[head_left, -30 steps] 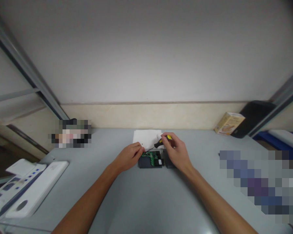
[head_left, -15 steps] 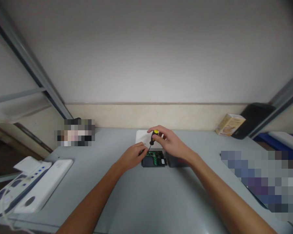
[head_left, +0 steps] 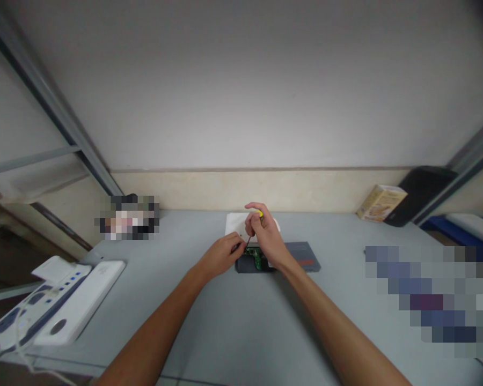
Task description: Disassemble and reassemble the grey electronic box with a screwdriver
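Observation:
My right hand [head_left: 268, 238] is closed around a screwdriver [head_left: 260, 213]; its yellow cap shows between the fingers, and most of the handle is hidden. The thin shaft slants down to the upper left part of an opened dark device [head_left: 247, 264] with a green circuit board [head_left: 258, 259]. My left hand [head_left: 222, 254] is closed at the device's upper left corner, beside the screwdriver tip. A dark bit shows at its fingertips, too small to name. Right of the device lies a flat dark cover [head_left: 304, 254], partly behind my right wrist.
White paper [head_left: 233, 222] lies behind the device. On the left are a white power strip [head_left: 36, 303] with cables and a long white slab-like object [head_left: 84, 300]. A yellow box [head_left: 380, 203] and a black panel [head_left: 421, 193] stand at the back right. Blurred areas flank the table.
My right hand has turned, its fingers curling further over the screwdriver handle, and its wrist has moved left, uncovering more of the dark cover. My left hand stays at the device's corner.

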A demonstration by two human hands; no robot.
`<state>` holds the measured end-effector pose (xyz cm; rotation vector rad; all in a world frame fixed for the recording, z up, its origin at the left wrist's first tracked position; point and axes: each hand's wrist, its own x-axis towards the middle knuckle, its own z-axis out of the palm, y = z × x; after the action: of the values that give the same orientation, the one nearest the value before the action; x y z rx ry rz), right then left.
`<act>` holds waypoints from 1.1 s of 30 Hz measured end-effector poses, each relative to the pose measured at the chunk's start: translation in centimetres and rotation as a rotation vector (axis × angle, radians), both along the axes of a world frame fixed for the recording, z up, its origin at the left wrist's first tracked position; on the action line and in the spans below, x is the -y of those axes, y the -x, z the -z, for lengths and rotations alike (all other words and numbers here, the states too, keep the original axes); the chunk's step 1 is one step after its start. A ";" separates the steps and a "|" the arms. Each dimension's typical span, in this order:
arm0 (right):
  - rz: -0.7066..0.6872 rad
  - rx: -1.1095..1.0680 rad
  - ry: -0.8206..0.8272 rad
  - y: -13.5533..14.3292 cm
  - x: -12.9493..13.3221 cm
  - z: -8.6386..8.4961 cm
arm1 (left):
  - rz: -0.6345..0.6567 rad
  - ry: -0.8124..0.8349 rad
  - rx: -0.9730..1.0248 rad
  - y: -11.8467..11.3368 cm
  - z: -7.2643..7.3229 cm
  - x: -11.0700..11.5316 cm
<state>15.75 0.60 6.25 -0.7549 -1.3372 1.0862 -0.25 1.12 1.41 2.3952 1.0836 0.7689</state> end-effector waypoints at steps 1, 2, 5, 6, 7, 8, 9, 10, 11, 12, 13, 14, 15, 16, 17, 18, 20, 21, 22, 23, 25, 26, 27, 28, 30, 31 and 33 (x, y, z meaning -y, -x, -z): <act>-0.012 -0.024 0.012 0.0 0.0 0.0 | -0.003 0.003 0.000 0.0 0.0 0.0; -0.025 -0.053 0.025 -0.1 -0.1 0.0 | -0.002 0.007 0.000 0.0 0.0 0.0; -0.061 -0.123 0.056 -0.6 0.0 -0.1 | 0.009 0.013 0.002 0.0 0.0 0.0; -0.068 -0.147 0.059 -0.7 0.1 -0.1 | 0.013 0.011 0.002 0.0 0.0 0.0; -0.072 -0.171 0.061 -0.8 0.1 0.0 | 0.015 0.009 0.005 0.0 0.0 -0.1; -0.075 -0.190 0.062 -0.8 0.2 0.1 | 0.016 0.008 0.008 0.0 0.1 -0.1; -0.073 -0.203 0.061 -0.8 0.2 0.2 | 0.016 0.008 0.011 0.0 0.1 -0.1; -0.067 -0.210 0.056 -0.7 0.2 0.3 | 0.017 0.009 0.013 0.0 0.1 -0.1; -0.061 -0.210 0.050 -0.6 0.2 0.4 | 0.017 0.009 0.014 0.0 0.1 -0.1; -0.056 -0.212 0.046 -0.5 0.2 0.5 | 0.018 0.009 0.013 0.0 0.1 -0.1; -0.054 -0.217 0.047 -0.4 0.1 0.4 | 0.019 0.009 0.011 0.0 0.1 -0.1; -0.054 -0.228 0.052 -0.4 0.1 0.4 | 0.020 0.010 0.010 0.0 0.1 -0.1; -0.059 -0.239 0.063 -0.4 0.0 0.3 | 0.020 0.012 0.010 0.0 0.1 -0.1; -0.069 -0.249 0.075 -0.4 0.0 0.2 | 0.021 0.015 0.011 0.0 0.1 -0.1; -0.079 -0.257 0.084 -0.5 0.0 0.1 | 0.020 0.019 0.014 0.0 0.1 -0.1; -0.087 -0.263 0.088 -0.6 -0.1 0.1 | 0.019 0.021 0.015 0.0 0.1 -0.2; -0.113 -0.274 0.084 -0.8 -0.1 0.0 | 0.017 0.021 0.018 0.0 0.2 -0.2; -0.134 -0.271 0.081 -0.8 -0.2 0.0 | 0.016 0.021 0.018 0.0 0.2 -0.3; -0.155 -0.263 0.075 -0.8 -0.2 0.1 | 0.013 0.023 0.018 0.0 0.3 -0.3; -0.168 -0.253 0.069 -0.8 -0.2 0.1 | 0.010 0.028 0.019 0.0 0.3 -0.3; -0.153 -0.236 0.048 -0.6 -0.3 0.3 | 0.006 0.048 0.026 0.0 0.4 -0.4; -0.126 -0.229 0.033 -0.5 -0.4 0.4 | 0.003 0.059 0.033 0.0 0.5 -0.4; -0.093 -0.222 0.017 -0.4 -0.5 0.5 | -0.001 0.069 0.042 -0.1 0.5 -0.4; -0.064 -0.208 0.003 -0.3 -0.6 0.5 | -0.006 0.076 0.051 -0.1 0.6 -0.4; -0.056 -0.171 -0.013 -0.4 -0.9 0.4 | -0.020 0.081 0.065 -0.1 0.6 -0.4; -0.081 -0.161 -0.012 -0.4 -1.1 0.2 | -0.025 0.081 0.070 -0.2 0.7 -0.4; -0.181 -0.165 0.012 -0.6 -1.4 -0.2 | -0.026 0.080 0.074 -0.2 0.8 -0.4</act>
<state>16.38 2.05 6.45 -0.5478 -1.2768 1.2728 -0.07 1.52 0.62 2.2732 1.0965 0.8007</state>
